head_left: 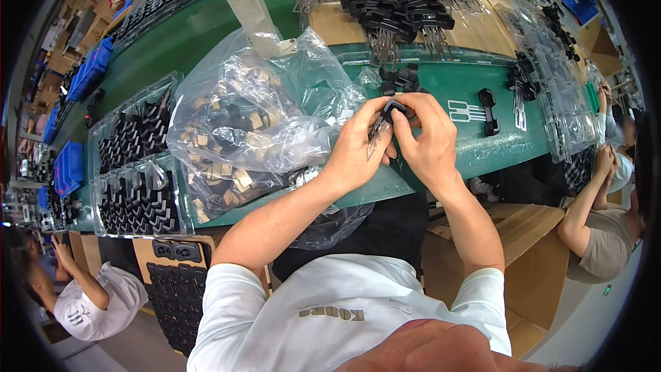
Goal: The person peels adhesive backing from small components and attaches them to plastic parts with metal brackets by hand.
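Between both hands, over the front edge of the green workbench, is a small black plastic part (391, 110) with thin metal prongs. My left hand (354, 151) grips it from the left, its fingers curled around the pronged end. My right hand (430, 138) pinches the black end between thumb and fingers. Just beyond my fingers lie several black ribbed pieces (403, 79). Right of my hands, a black part (488, 111) with pale metal prongs rests on the bench. My palms hide some of the held part.
A clear plastic bag (237, 131) of small tan-and-dark blocks fills the bench to my left. Beyond it are clear trays of black parts (138, 203). Pronged black parts (396, 3) are heaped on cardboard at the back. An open cardboard box (530, 262) stands below right; people sit on both sides.
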The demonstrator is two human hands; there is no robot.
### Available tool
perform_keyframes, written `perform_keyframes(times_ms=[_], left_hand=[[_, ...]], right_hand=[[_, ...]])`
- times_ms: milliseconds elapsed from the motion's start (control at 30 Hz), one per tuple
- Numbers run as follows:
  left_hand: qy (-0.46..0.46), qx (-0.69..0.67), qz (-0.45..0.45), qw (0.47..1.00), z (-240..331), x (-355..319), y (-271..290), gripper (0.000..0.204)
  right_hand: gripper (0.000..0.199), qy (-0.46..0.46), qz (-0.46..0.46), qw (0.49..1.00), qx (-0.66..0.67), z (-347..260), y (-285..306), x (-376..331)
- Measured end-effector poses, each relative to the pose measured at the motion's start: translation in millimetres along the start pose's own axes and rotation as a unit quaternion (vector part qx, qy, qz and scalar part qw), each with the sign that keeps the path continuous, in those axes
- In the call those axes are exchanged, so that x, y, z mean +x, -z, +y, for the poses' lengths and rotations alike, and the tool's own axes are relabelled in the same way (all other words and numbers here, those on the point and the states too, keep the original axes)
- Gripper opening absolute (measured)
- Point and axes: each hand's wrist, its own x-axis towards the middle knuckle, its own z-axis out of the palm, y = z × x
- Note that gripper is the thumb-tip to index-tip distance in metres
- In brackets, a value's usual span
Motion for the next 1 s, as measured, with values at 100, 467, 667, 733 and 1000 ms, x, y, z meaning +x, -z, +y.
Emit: perform_keyframes(times_ms=[100, 467, 667, 733, 1000], left_hand=[[-0.003, 0.023, -0.001, 1.000, 2, -2, -1, 0.040], [-0.008, 0.106, -0.001, 0.994, 11, -7, -3, 0.041], [0.023, 0.078, 0.004, 0.997, 8, -6, -3, 0.041], [0.032, 0.063, 0.005, 0.997, 5, -5, -3, 0.041], [0.045, 0.032, 0.017, 0.998, 4, -5, -1, 0.038]], right_hand=[[0.022, 0.039, 0.017, 0.998, -0.037, 3, -3, 2], [0.020, 0.080, 0.021, 0.989, -0.123, 5, -3, -1], [0.022, 0.029, -0.003, 0.994, -0.102, 6, -3, -4], [0.022, 0.027, 0.002, 0.996, -0.091, 7, -4, -5], [0.024, -0.016, -0.005, 0.998, -0.055, 1, -3, -9]])
